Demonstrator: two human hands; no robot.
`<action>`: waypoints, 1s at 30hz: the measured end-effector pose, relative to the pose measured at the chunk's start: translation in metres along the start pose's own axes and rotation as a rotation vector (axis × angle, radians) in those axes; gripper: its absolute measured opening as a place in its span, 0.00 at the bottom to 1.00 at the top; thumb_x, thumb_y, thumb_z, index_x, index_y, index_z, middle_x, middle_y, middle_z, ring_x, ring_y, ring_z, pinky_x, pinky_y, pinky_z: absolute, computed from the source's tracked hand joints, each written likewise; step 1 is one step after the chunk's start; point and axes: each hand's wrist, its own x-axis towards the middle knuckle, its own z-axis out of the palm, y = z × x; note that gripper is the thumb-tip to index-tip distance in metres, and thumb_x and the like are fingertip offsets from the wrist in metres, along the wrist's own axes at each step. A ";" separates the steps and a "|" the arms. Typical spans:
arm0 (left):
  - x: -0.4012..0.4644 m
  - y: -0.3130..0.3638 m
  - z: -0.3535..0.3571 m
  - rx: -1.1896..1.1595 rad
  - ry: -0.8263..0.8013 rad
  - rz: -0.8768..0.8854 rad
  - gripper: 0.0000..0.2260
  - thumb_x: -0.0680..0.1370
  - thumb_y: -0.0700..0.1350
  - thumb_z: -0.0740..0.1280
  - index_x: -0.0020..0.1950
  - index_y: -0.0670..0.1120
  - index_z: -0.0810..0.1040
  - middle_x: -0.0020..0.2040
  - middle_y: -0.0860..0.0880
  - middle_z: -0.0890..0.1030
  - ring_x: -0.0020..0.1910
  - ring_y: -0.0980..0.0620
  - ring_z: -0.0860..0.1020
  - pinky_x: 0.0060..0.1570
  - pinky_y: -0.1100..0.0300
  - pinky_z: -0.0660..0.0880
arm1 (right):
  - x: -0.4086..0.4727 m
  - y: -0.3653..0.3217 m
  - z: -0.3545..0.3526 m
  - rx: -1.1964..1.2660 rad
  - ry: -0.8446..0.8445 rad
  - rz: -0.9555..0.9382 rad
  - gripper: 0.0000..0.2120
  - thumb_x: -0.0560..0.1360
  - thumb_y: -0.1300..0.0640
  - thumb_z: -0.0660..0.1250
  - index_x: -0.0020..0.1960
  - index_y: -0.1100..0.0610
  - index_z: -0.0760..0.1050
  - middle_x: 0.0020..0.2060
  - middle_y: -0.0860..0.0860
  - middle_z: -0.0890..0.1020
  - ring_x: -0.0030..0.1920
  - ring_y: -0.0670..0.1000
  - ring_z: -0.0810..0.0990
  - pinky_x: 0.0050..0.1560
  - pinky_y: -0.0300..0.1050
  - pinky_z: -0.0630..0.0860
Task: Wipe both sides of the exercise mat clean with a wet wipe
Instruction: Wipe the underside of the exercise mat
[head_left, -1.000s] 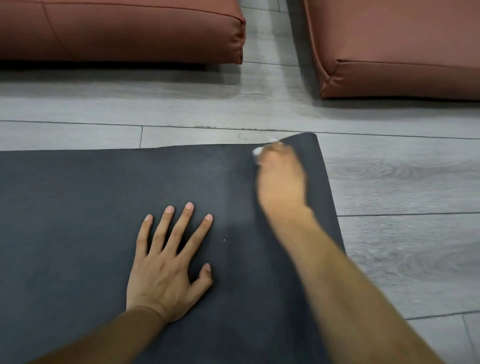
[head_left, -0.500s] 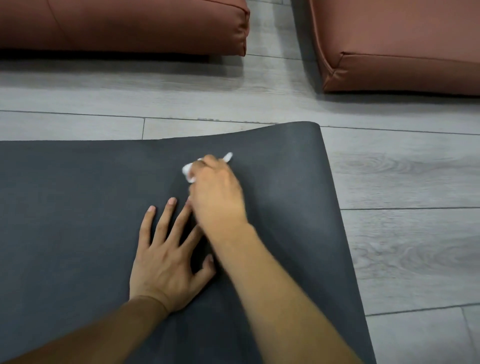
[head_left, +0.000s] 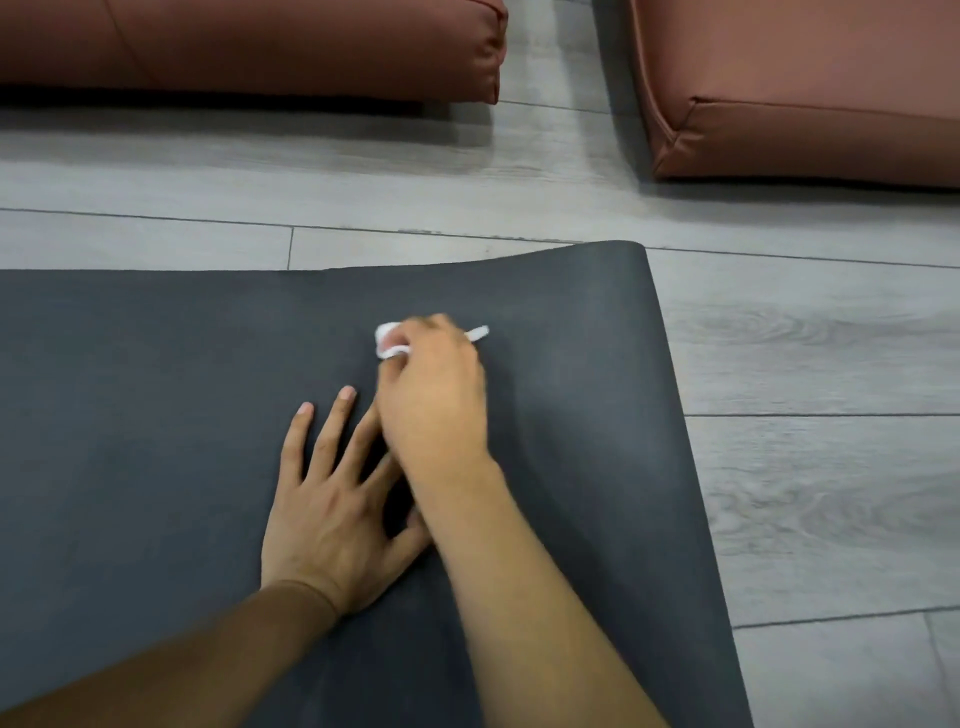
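Observation:
A dark grey exercise mat (head_left: 156, 395) lies flat on the floor and fills the lower left of the view; its far right corner curls up slightly. My right hand (head_left: 434, 395) presses a crumpled white wet wipe (head_left: 388, 340) onto the mat near its middle, fingers closed over it, with a white tip sticking out on the right side. My left hand (head_left: 332, 509) rests flat on the mat with fingers spread, just below and left of the right hand, and the right wrist crosses over its thumb side.
Grey wood-plank floor (head_left: 805, 467) surrounds the mat on the right and beyond. Two rust-brown cushions lie at the back: one at upper left (head_left: 249, 47) and one at upper right (head_left: 800, 88), with a gap of floor between them.
My right hand has swept the wipe from the mat's far right corner leftward to the middle, above the left hand's fingers. The left hand has stayed flat in place.

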 end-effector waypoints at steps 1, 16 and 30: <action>0.000 -0.001 0.001 0.021 -0.010 0.006 0.35 0.78 0.64 0.55 0.81 0.47 0.62 0.80 0.40 0.65 0.81 0.35 0.58 0.76 0.31 0.57 | -0.011 -0.011 0.008 0.024 -0.072 -0.085 0.08 0.75 0.63 0.64 0.50 0.55 0.80 0.51 0.53 0.78 0.54 0.53 0.76 0.54 0.45 0.73; 0.003 0.002 -0.003 -0.009 0.007 -0.027 0.33 0.77 0.61 0.57 0.83 0.56 0.61 0.83 0.46 0.61 0.81 0.39 0.58 0.78 0.35 0.55 | -0.018 0.180 -0.062 -0.082 0.555 -0.071 0.08 0.73 0.66 0.63 0.47 0.59 0.78 0.50 0.53 0.80 0.51 0.56 0.75 0.55 0.45 0.72; -0.114 0.070 0.002 -0.046 -0.055 -0.224 0.35 0.78 0.61 0.56 0.84 0.51 0.57 0.84 0.45 0.57 0.83 0.40 0.55 0.78 0.37 0.56 | -0.015 0.182 -0.062 -0.126 0.516 -0.101 0.15 0.75 0.62 0.59 0.57 0.54 0.79 0.56 0.51 0.80 0.55 0.56 0.75 0.60 0.43 0.70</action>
